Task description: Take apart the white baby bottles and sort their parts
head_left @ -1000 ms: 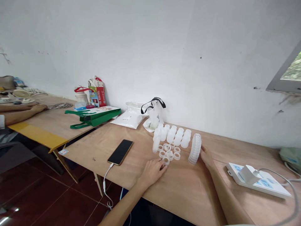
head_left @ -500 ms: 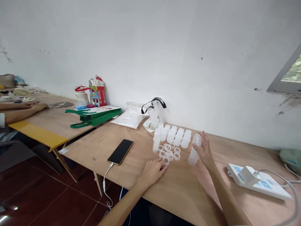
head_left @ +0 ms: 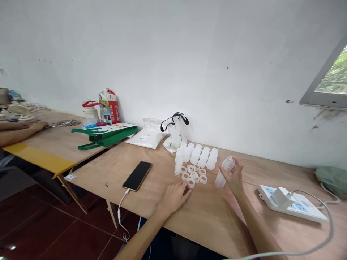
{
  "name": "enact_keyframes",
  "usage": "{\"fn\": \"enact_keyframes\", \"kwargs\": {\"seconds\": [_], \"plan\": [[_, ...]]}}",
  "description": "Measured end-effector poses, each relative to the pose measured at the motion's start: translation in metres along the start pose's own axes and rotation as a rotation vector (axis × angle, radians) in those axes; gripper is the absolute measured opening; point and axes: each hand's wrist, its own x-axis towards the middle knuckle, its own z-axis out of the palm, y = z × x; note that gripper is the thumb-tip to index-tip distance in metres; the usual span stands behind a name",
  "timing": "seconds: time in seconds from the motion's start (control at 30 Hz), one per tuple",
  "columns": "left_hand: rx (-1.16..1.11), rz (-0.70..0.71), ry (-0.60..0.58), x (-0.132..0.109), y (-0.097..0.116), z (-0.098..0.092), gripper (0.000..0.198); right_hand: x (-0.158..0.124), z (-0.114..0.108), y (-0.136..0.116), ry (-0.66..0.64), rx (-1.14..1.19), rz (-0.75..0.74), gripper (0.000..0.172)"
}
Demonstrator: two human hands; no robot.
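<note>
My left hand [head_left: 175,198] rests on the plywood table [head_left: 206,213], holding nothing, with its fingertips beside a clear plastic ring [head_left: 191,183]. More clear rings [head_left: 194,176] lie loose around that one. My right hand [head_left: 234,177] grips a tilted stack of clear plastic cups [head_left: 223,173], whose lower end sits near the tabletop. Behind the rings stand rows of frosted plastic bottles [head_left: 196,155]. A short stack of clear cups [head_left: 178,167] stands at their left end.
A black phone [head_left: 137,176] on a white cable lies left of my hands. A white power strip [head_left: 291,204] sits to the right. White bags [head_left: 148,139] and a green bag [head_left: 108,134] line the wall. On the adjoining table, a co-worker's forearm [head_left: 21,128] rests.
My right hand has closed around the cup stack and tilted its top to the right. My left hand has stayed in place. The view has shifted slightly.
</note>
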Motion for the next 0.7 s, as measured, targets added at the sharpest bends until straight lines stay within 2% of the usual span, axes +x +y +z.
{"fn": "enact_keyframes", "kwargs": {"seconds": [0.13,0.43,0.7], "plan": [[0.006,0.003,0.002,0.000,0.000,-0.001,0.015,-0.002,0.001,-0.004,0.023,0.030,0.008,0.087],[0.017,-0.001,0.004,0.000,0.001,-0.001,0.022,-0.012,0.005,-0.009,0.018,0.040,-0.014,0.078],[0.013,0.010,0.010,-0.001,0.001,-0.002,0.029,-0.012,0.010,0.004,0.056,0.003,-0.102,0.076]]}}
